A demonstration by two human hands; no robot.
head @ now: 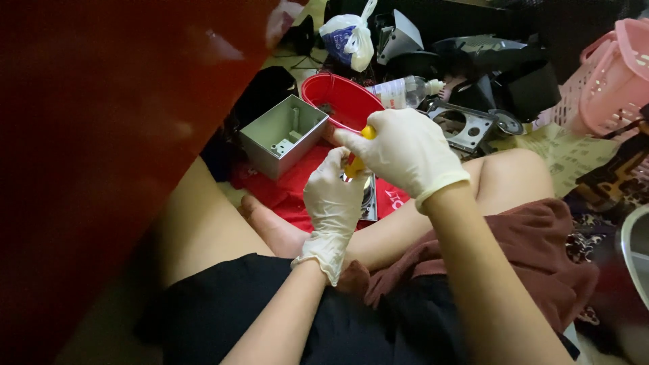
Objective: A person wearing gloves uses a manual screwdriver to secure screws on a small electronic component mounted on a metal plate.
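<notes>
White gloves cover both hands. The right hand is on top, and its fingers are closed around the yellow handle of a screwdriver. The tool points down at a small metal part that lies on a red cloth between the person's legs. The left hand is just below. Its fingers are curled in by the shaft of the screwdriver, touching it or very close, but I cannot tell if they really squeeze it or only steady it. Most of the metal part is hidden behind the hands.

I think the step right now is turning a screw in that part. One hand turns and the other keeps the tip in place. The next move would need the tip to stay straight in the screw, with a slow, firm twist so it does not slip.

Near the hands, on the floor, sit a grey metal box with its open side up, a red bowl just behind it, and a clear plastic bottle lying down. A pink basket stands far off to the right.
</notes>
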